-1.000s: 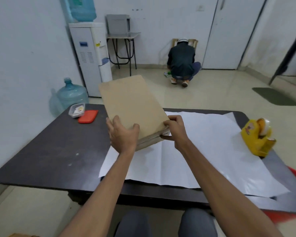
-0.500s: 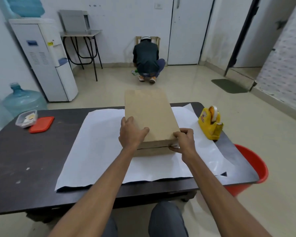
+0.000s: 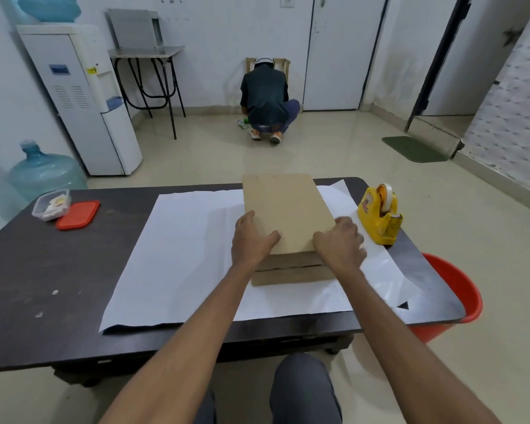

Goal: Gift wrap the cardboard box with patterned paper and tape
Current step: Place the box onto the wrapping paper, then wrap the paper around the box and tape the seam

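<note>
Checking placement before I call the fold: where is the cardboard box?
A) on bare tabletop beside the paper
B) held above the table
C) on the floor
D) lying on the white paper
D: the cardboard box lies flat on the white paper, left hand and right hand holding its near corners.

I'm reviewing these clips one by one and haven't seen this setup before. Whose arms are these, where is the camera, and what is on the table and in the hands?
There is no robot here. The arms belong to a person, filmed by a wide-angle camera worn on their head that looks forward and down. Every picture is that one view. On the dark table lies a white sheet of paper, and on it a flat cardboard box. The left hand and right hand grip the box's near corners. A yellow tape dispenser stands to the right. At the table's left end are a clear container and a red lid.
</note>
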